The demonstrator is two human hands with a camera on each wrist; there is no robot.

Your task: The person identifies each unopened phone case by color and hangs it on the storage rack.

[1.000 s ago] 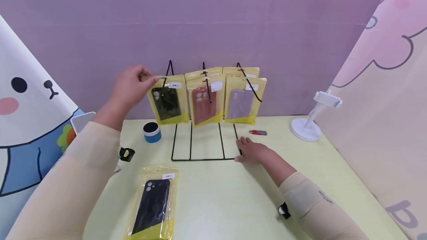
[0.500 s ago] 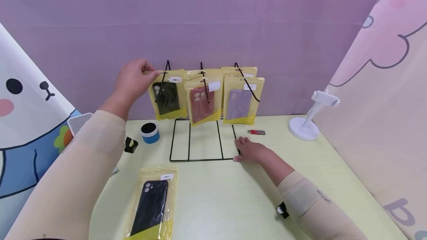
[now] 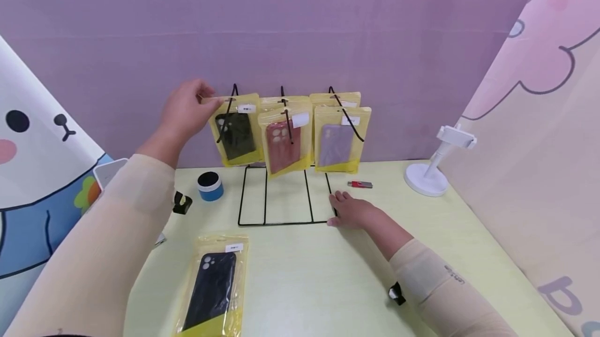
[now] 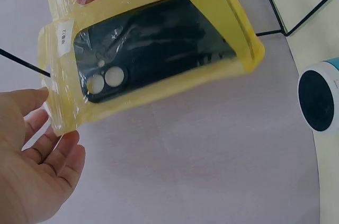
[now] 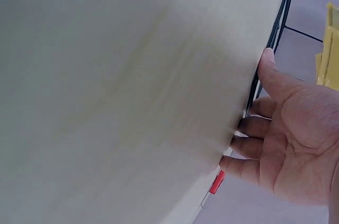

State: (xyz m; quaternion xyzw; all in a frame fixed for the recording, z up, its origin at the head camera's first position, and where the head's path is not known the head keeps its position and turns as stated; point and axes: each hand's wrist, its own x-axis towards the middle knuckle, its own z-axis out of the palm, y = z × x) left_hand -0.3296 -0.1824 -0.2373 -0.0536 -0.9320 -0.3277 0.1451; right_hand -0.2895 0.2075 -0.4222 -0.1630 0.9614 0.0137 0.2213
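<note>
The left hand (image 3: 185, 110) pinches the top corner of a yellow bag holding a black phone case (image 3: 236, 134), keeping it at the left hook of the wire rack (image 3: 281, 191). The right hand (image 3: 353, 211), fingers flat, presses the rack's base, seemingly steadying it.

The pack lying at the surface's (image 3: 328, 285) front edge, w/ a black case (image 3: 211, 287), is cut off at the bottom of the head view. Labels on the hanging packs (image 3: 236, 128) are too small to read. Two more packs at the back are mostly hidden. The left hand's (image 3: 185, 113) fingertips hide behind the pack's corner.
</note>
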